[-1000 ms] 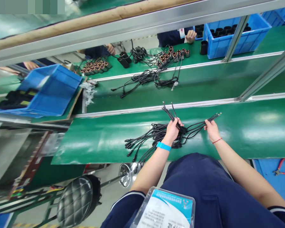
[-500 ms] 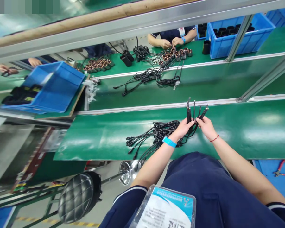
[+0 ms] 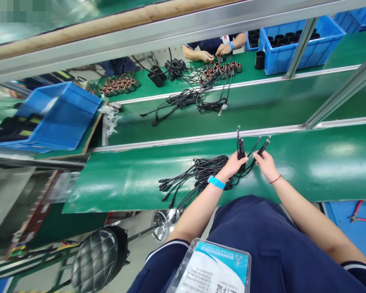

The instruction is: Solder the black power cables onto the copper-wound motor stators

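Note:
My left hand (image 3: 235, 163) is closed round a group of black cables, whose stripped ends point up and away from me. A smaller group of cable ends is pinched in my right hand (image 3: 264, 163), fanning up and to the right. Between the two hands one loose cable end leans to the right. The rest of the black cable bundle (image 3: 212, 167) lies on the green bench (image 3: 317, 162) to the left, with its plug ends spread toward the left. My left forearm hides part of that bundle.
Beyond a metal rail, another person's hands (image 3: 221, 51) work among copper-wound parts (image 3: 210, 73). More black cables (image 3: 183, 99) lie on the middle strip. Blue bins (image 3: 305, 55) hold black cylinders. A tilted blue bin (image 3: 67, 118) stands left; red-handled pliers (image 3: 355, 215) lie lower right.
My hands have moved slightly apart, and the cable ends have separated into two groups with one loose end between. The whole view has shifted a little.

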Tool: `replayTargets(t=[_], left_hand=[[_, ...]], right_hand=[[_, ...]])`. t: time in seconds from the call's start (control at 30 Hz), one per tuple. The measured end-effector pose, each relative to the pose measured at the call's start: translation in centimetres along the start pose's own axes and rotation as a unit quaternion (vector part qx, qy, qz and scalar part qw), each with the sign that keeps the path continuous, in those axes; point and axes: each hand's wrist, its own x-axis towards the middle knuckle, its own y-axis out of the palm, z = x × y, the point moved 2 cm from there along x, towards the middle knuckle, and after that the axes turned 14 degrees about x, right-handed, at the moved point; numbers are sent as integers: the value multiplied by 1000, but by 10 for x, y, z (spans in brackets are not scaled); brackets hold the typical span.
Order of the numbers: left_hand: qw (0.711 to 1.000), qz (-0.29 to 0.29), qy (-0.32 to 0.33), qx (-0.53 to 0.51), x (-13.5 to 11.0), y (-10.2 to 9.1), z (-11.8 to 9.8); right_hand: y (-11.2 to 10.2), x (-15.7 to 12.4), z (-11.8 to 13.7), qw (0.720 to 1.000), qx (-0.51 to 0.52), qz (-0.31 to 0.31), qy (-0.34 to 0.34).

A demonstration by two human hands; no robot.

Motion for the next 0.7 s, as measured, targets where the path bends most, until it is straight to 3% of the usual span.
replayTargets(t=[0.43,0.7], left_hand=[[998,16,-7,-66,-1,3,0],[996,-21,-21,-87,1,1,4]], right_hand=[[11,-1,11,995,-78,40,-48],[8,2,3,998,-50,26,-28]])
